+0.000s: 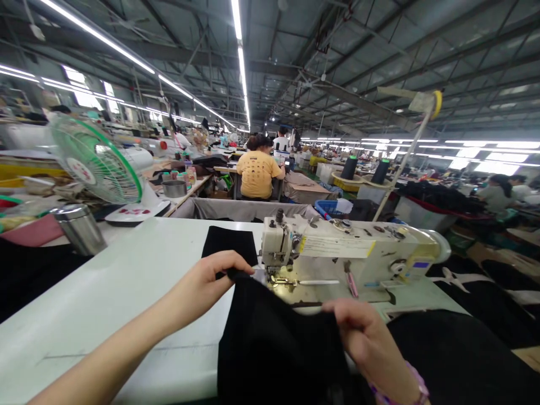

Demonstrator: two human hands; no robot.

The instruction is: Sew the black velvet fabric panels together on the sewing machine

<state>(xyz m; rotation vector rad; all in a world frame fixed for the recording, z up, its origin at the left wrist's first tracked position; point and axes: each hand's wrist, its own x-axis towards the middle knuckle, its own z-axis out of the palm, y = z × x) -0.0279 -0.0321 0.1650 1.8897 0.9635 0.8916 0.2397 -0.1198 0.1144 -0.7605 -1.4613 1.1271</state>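
A piece of black fabric (278,343) hangs between my two hands in front of the sewing machine (337,253). My left hand (219,273) pinches its upper left corner, close to the lit needle area. At the upper right edge, my right hand (363,332) grips the same fabric, slightly blurred, with a purple band at the wrist. The fabric's lower part runs out of view at the bottom. Another black fabric piece (230,242) lies flat on the pale table (126,281), behind my left hand and left of the machine head.
To the left stand a green-rimmed fan (99,163) and a steel cup (80,228). More black fabric (455,349) covers the right side. A thread stand (405,163) rises behind the machine. Ahead, a person in a yellow shirt (257,174) sits facing away.
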